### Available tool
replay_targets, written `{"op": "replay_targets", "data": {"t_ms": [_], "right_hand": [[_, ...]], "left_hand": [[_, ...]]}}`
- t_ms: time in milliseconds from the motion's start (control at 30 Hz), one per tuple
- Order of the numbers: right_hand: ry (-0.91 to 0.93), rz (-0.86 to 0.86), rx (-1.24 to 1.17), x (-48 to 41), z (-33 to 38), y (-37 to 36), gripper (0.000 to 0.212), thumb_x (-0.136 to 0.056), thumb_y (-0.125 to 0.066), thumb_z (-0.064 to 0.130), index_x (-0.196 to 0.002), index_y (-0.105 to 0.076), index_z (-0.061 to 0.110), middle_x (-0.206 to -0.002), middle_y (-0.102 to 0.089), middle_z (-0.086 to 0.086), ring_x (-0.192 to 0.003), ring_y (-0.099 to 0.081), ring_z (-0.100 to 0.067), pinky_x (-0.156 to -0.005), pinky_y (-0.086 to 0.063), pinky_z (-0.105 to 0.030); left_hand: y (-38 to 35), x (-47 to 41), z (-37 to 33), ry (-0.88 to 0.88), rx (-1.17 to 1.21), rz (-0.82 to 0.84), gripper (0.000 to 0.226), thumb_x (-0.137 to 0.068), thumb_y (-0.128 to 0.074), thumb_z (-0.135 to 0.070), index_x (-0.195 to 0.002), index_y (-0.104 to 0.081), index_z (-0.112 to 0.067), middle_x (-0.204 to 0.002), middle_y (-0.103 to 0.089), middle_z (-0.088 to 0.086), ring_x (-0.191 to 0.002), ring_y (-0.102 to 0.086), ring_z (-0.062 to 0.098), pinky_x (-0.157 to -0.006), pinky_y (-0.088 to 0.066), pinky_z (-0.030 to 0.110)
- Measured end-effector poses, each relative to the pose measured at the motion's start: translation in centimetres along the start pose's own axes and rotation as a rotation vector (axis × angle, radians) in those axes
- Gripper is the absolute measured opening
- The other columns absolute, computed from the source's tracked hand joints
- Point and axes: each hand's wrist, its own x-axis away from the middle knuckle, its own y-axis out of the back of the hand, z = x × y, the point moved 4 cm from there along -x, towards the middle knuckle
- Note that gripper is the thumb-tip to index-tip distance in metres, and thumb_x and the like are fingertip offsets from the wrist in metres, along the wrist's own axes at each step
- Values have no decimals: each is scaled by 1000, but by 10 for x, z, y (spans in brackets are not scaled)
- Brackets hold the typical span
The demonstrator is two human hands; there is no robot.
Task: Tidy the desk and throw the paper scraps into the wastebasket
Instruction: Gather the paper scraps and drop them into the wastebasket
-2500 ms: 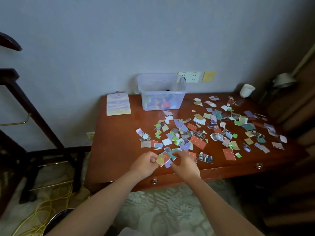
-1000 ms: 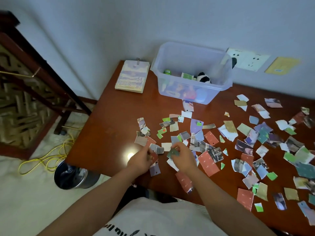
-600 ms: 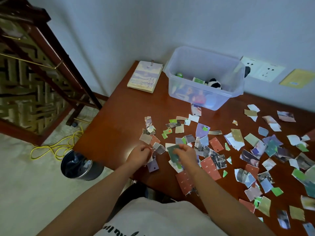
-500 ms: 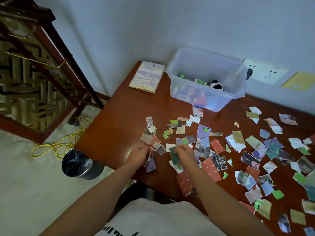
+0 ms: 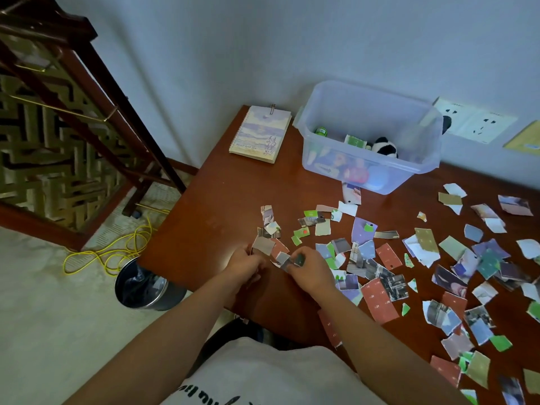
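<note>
Several torn paper scraps (image 5: 388, 257) in many colours lie spread over the red-brown desk (image 5: 213, 223), mostly to the right. My left hand (image 5: 244, 263) is closed around a small bunch of scraps near the desk's front left. Beside it, my right hand (image 5: 306, 268) pinches a few scraps between thumb and fingers. A round metal wastebasket (image 5: 144, 285) with a dark liner stands on the floor, left of the desk's front corner.
A clear plastic box (image 5: 371, 138) holding a panda toy and small items stands at the back by the wall. A spiral notebook (image 5: 261, 134) lies at the back left corner. A wooden rack (image 5: 76, 112) and a yellow cable (image 5: 117, 249) are on the left.
The view has swung left and down, bringing the wastebasket into sight. Both hands have moved left along the front of the pile, gathering more scraps into their grip.
</note>
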Motion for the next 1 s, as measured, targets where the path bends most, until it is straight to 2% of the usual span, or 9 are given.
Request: {"op": "replay_targets", "data": {"t_ms": [67, 167, 267, 400, 500, 633, 767, 867, 1000], "right_hand": [[10, -32, 134, -3, 6, -4, 25, -85, -68, 35, -107, -59, 26, -114, -55, 1, -98, -59, -21, -75, -48, -32], [-16, -61, 322, -6, 12, -10, 43, -85, -69, 40, -122, -53, 25, -121, -49, -1, -104, -60, -23, -73, -45, -32], [-38, -74, 454, -9, 16, -14, 46, -83, -72, 39, -120, -51, 23, -119, -46, -2, -101, -60, -23, -74, -49, -34], [-51, -50, 477, -13, 20, -17, 37, -84, -72, 32, -115, -56, 22, -114, -50, -2, -96, -61, -21, -72, -48, -32], [-46, -33, 460, -16, 22, -16, 32, -84, -71, 28, -112, -57, 24, -111, -59, -1, -96, -62, -21, -72, -50, -32], [9, -4, 418, -16, 21, -20, 33, -86, -68, 25, -117, -55, 26, -111, -67, 0, -99, -62, -22, -74, -49, -31], [-7, 14, 250, -16, 13, -19, 33, -86, -65, 27, -119, -59, 27, -111, -67, 3, -100, -61, -21, -75, -48, -30], [-150, -23, -174, -20, 11, -16, 19, -87, -66, 25, -105, -59, 23, -103, -62, 5, -95, -61, -17, -73, -51, -30], [-312, -69, -569, -26, 15, -9, 6, -91, -59, 16, -96, -57, 18, -103, -64, -11, -86, -63, -22, -61, -52, -27]], "left_hand": [[7, -12, -3, -104, -230, -38, 17, -88, -54, -6, -81, -46, -20, -76, -51, 4, -63, -47, 15, -55, -38, 27], [15, -21, -11, -218, -585, -97, 9, -85, -55, -15, -90, -49, -20, -98, -55, 5, -82, -56, 20, -65, -41, 30], [16, -29, -19, -272, -702, -96, 16, -84, -57, -23, -99, -51, -23, -104, -52, -1, -88, -59, 23, -71, -46, 31], [15, -38, -29, -393, -815, -102, 23, -84, -60, -30, -106, -54, -30, -110, -51, -5, -92, -60, 22, -77, -50, 31], [13, -43, -35, -470, -900, -69, 30, -85, -62, -33, -114, -54, -35, -112, -48, -5, -97, -60, 22, -75, -47, 30], [10, -48, -39, -579, -1111, -71, 33, -86, -63, -39, -116, -54, -30, -114, -46, -1, -97, -59, 24, -71, -48, 31], [11, -54, -38, -548, -1182, -77, 39, -84, -66, -40, -117, -52, -24, -118, -46, 1, -101, -59, 26, -74, -50, 35], [13, -59, -39, -519, -1163, -49, 36, -82, -68, -42, -109, -53, -24, -113, -49, -1, -100, -58, 24, -75, -49, 34], [16, -65, -34, -449, -921, 78, 15, -85, -58, -38, -84, -50, -25, -88, -59, -4, -87, -59, 22, -68, -44, 33]]}}
